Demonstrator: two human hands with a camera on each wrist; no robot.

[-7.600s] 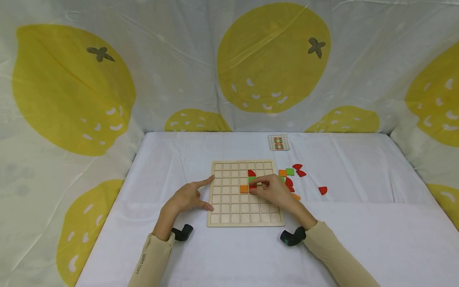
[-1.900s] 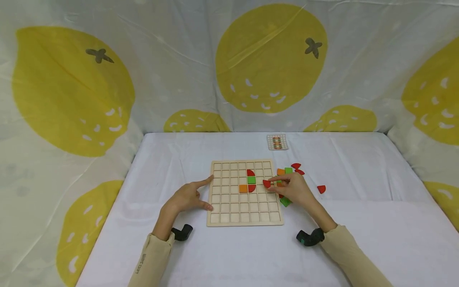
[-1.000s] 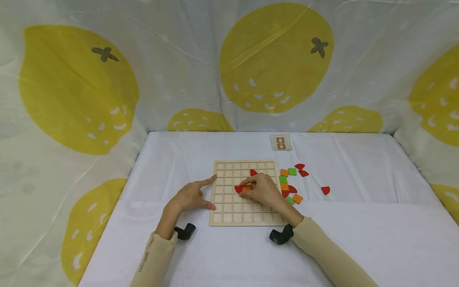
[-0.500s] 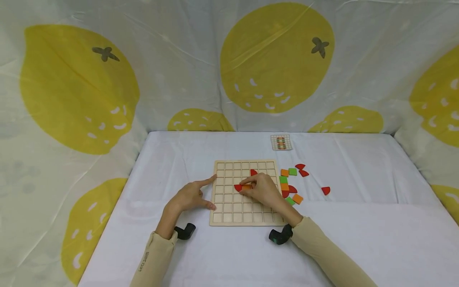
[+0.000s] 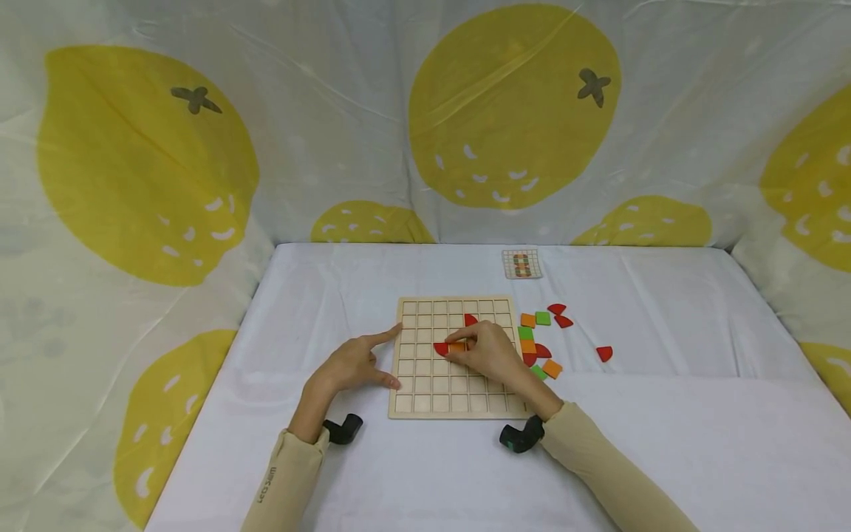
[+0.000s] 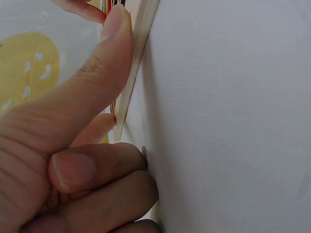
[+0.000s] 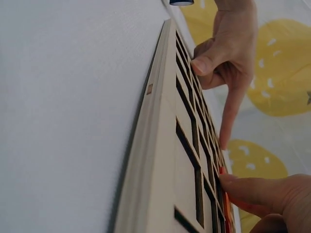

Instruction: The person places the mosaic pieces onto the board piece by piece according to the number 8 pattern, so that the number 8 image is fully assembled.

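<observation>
A wooden grid board [image 5: 422, 367] lies on the white cloth. My left hand [image 5: 346, 366] touches its left edge with index finger and thumb spread; in the left wrist view the thumb [image 6: 92, 73] lies along the board's side and the other fingers are bent. My right hand [image 5: 492, 355] pinches a red quarter-circle tile [image 5: 440, 348] over the board, just left of an orange square tile [image 5: 456, 346]. Another red quarter-circle tile [image 5: 470, 319] sits higher on the grid. Tiles beneath my right hand are hidden. In the right wrist view its thumb [image 7: 252, 189] touches the grid near red.
Right of the board lie loose tiles: green squares [image 5: 543, 318], orange squares [image 5: 552, 368] and red quarter circles [image 5: 564, 321], one [image 5: 604, 354] farther right. A small pattern card [image 5: 521, 264] lies behind. Lemon-printed cloth [image 5: 512, 111] hangs at the back.
My right hand has carried a red quarter-circle tile leftward from the board's right side to beside the orange square. Over the last second it has barely moved. My left hand stays put.
</observation>
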